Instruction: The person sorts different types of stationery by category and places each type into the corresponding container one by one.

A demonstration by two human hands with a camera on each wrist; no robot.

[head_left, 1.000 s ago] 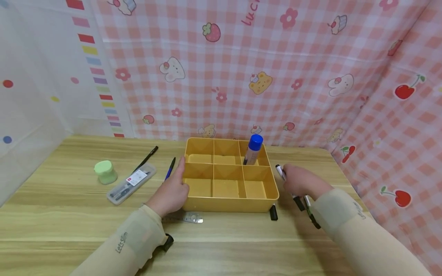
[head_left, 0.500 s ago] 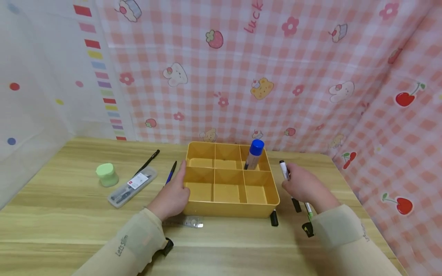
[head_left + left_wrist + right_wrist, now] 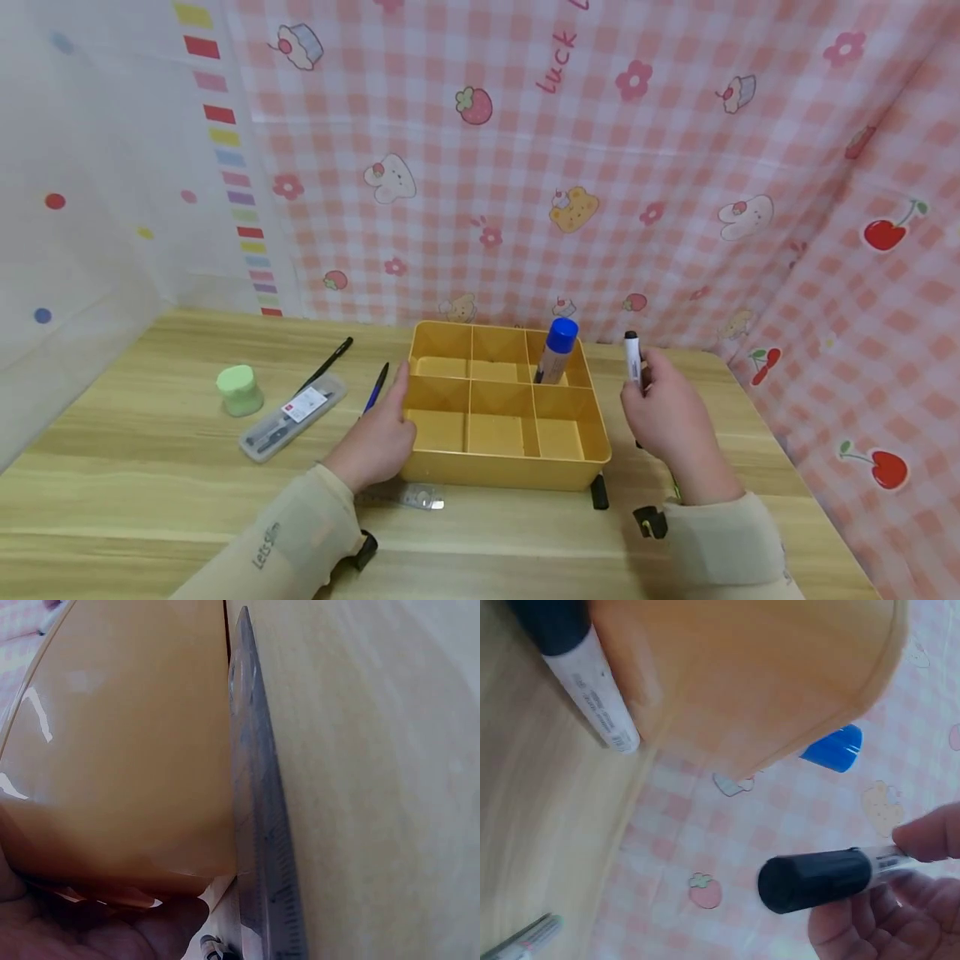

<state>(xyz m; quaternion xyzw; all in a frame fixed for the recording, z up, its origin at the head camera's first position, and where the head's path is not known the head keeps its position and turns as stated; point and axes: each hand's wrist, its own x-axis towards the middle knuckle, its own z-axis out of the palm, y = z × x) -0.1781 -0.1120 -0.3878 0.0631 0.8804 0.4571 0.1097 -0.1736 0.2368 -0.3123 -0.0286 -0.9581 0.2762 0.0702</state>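
So, nearest: clear ruler (image 3: 423, 498) lies flat along the box's front wall. Left hand (image 3: 375, 440) is at the left wall of the yellow box (image 3: 506, 472), index straight along it, touching, not wrapped round it. Right hand (image 3: 671, 408) is clamped on a white marker (image 3: 633, 360), thumb against fingers; the black cap sticks out of the grip in the right wrist view. Key relation: box sits just left of that grip, marker apart from it, long axis near upright in head view; right hand is nearer the right-column compartments. Farther back, blue-capped glue stick (image 3: 557, 352) leans in the back-right compartment.
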